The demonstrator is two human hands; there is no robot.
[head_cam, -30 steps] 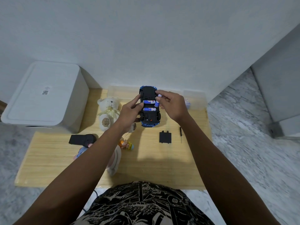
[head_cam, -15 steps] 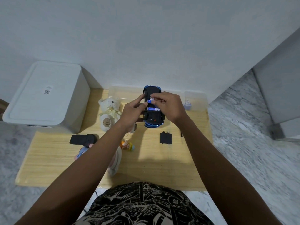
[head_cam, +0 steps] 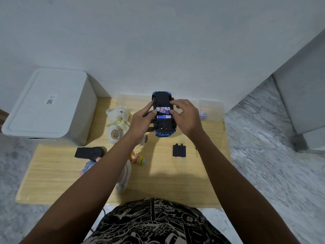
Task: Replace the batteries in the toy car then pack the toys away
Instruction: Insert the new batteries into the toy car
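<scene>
A blue toy car (head_cam: 162,101) lies upside down, black underside up, above the far middle of the wooden board (head_cam: 52,169). My left hand (head_cam: 142,118) grips its left side. My right hand (head_cam: 186,115) pinches a white and blue battery (head_cam: 162,110) that sits tilted over the open compartment. A second battery (head_cam: 163,117) lies flat in the slot below it. The black battery cover (head_cam: 179,150) lies on the board near my right forearm, with a thin screwdriver (head_cam: 196,152) just to its right.
A white teddy bear (head_cam: 117,122), a black remote (head_cam: 88,152), small figures (head_cam: 138,158) and a plush toy (head_cam: 123,176) lie left of centre. Clear plastic containers (head_cam: 211,110) stand at the back. A white lidded bin (head_cam: 47,104) stands far left. Marble floor surrounds the board.
My right hand has moved a battery from the car's right side over the compartment, where it now lies tilted across the upper slot. The car has shifted slightly in my left hand.
</scene>
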